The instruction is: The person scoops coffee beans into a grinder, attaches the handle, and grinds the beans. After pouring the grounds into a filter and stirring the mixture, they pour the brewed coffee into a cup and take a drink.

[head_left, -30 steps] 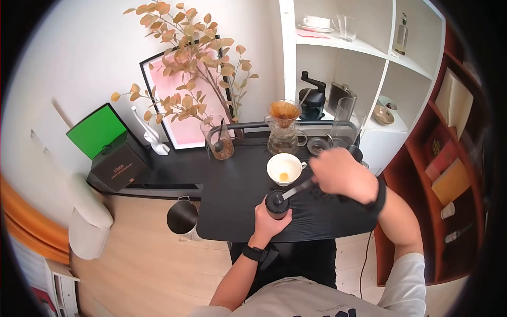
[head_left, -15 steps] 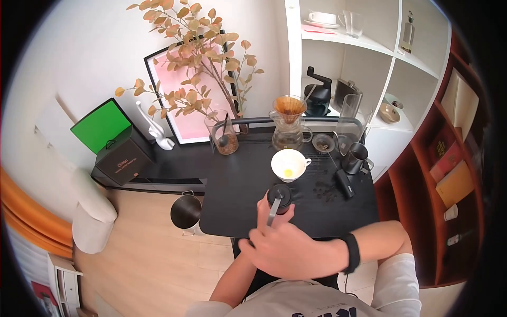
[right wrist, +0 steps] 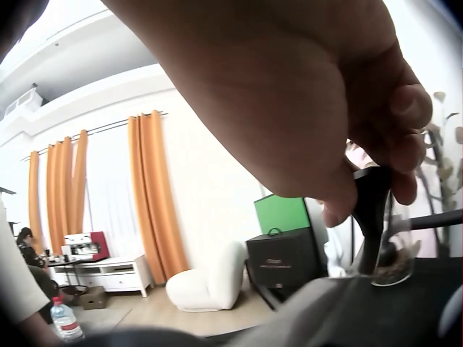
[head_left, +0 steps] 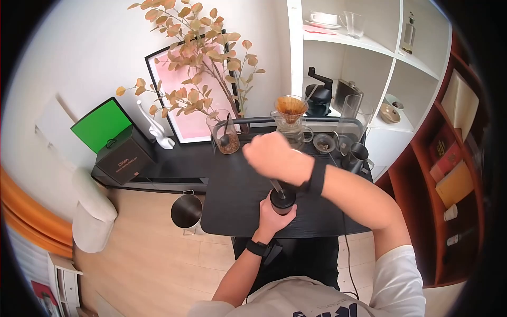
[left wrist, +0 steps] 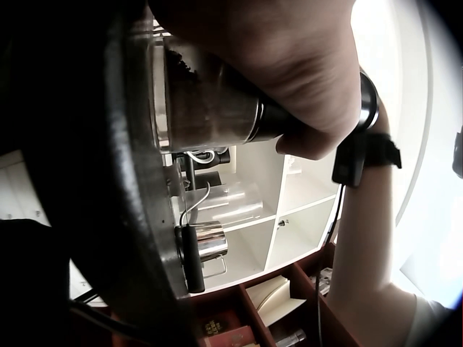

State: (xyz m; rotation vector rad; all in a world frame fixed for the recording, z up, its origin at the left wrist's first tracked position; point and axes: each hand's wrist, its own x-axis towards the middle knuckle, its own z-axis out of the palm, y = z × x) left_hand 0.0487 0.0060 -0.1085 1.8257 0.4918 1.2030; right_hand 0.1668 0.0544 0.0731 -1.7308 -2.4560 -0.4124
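In the head view my left hand (head_left: 272,219) grips the upper body of a black-topped manual coffee grinder (head_left: 283,205) near the table's front edge. My right hand (head_left: 274,156) is above and beyond it, fingers curled round the black knob (right wrist: 372,199) of the crank handle (head_left: 278,186). The left wrist view shows the grinder's see-through lower chamber (left wrist: 210,105) with dark grounds inside, its base close by the tabletop. Right hand and forearm hide the white cup behind them in the head view.
A glass coffee server with an amber dripper (head_left: 291,108) stands at the table's back. To its right are a small round dish (head_left: 324,142), a tall glass cylinder (head_left: 349,116) and a metal pitcher (head_left: 357,155). A glass jar of beans (head_left: 226,138) stands left.
My right hand has swung the crank round, from the right to the near side and now to the far side. The left hand keeps its grip on the grinder.
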